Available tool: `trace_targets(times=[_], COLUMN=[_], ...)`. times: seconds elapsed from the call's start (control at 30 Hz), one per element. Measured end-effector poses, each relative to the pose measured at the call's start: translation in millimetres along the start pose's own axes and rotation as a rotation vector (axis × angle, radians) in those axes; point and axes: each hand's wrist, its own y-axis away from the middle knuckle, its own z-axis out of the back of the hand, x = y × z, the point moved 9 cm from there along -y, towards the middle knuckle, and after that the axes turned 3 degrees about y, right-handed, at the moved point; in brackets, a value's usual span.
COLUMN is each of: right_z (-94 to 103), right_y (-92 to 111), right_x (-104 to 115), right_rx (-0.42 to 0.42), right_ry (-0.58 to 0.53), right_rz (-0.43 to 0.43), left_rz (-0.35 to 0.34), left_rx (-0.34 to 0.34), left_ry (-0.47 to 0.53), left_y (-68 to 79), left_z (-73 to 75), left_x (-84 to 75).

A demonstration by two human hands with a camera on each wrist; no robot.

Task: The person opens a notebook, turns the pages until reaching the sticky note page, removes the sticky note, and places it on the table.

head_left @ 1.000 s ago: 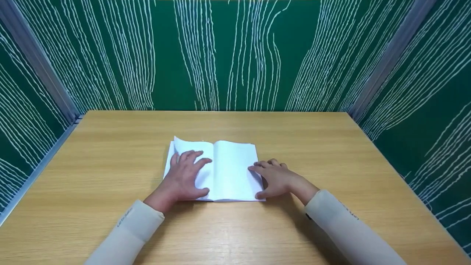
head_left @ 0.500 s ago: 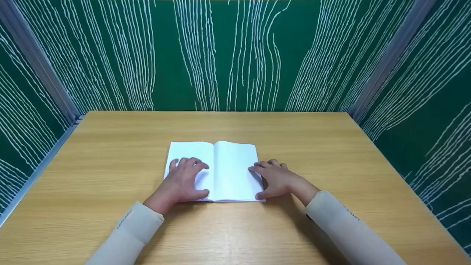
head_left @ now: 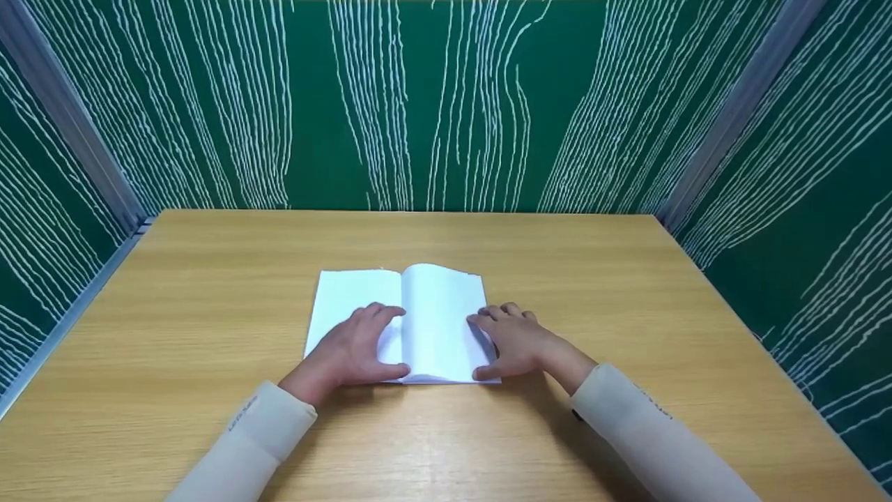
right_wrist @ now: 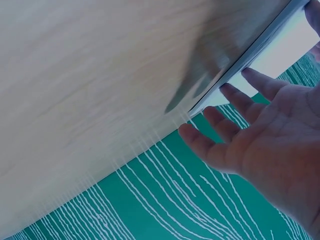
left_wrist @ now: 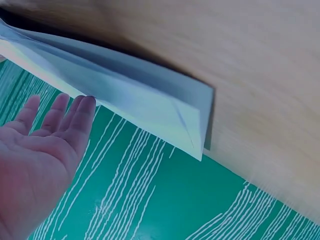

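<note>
An open booklet (head_left: 442,300) with blank white pages lies on the table. Over its left page is my left hand (head_left: 355,346), its fingertips and thumb close to the centre fold. In the left wrist view that hand's fingers (left_wrist: 82,112) are extended against the pages (left_wrist: 145,100), whose outer corners stand slightly apart. At the right edge of the booklet is my right hand (head_left: 519,341), its thumb on the lower right corner of the page. The right wrist view has its spread fingertips (right_wrist: 229,90) at the booklet's edge. The right page bulges up beside the fold.
A wooden table (head_left: 432,432) carries the booklet. Behind it stands a green wall (head_left: 320,104) with wavy white lines, and similar panels flank both sides with grey corner posts (head_left: 739,104). Pale sleeves (head_left: 244,436) cover both forearms.
The left page's raised upper corner has come down flat. My left hand has slid right toward the fold, and the right page bulges higher there. My right hand has barely shifted.
</note>
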Motion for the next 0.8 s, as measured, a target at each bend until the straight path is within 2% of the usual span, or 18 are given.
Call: trace_targets(times=[0.23,0.5,0.8], right_z=[-2.6,-2.1,-2.1], right_y=[-5,-7,-8], right_x=[5,13,17], right_rx=[0.004,-0.009,0.016], right_ry=[0.04,0.04,0.048], right_rz=[-0.009,0.023,0.032], left_rz=[0.043,0.005,0.011], left_rx=[0.013,0.004,0.018], left_ry=[0.008,-0.002,-0.012], left_y=[-2.8,-3.9,-6.6], left_z=[-4.8,-6.0,-7.1], left_x=[-0.1,-7.5,-10.9])
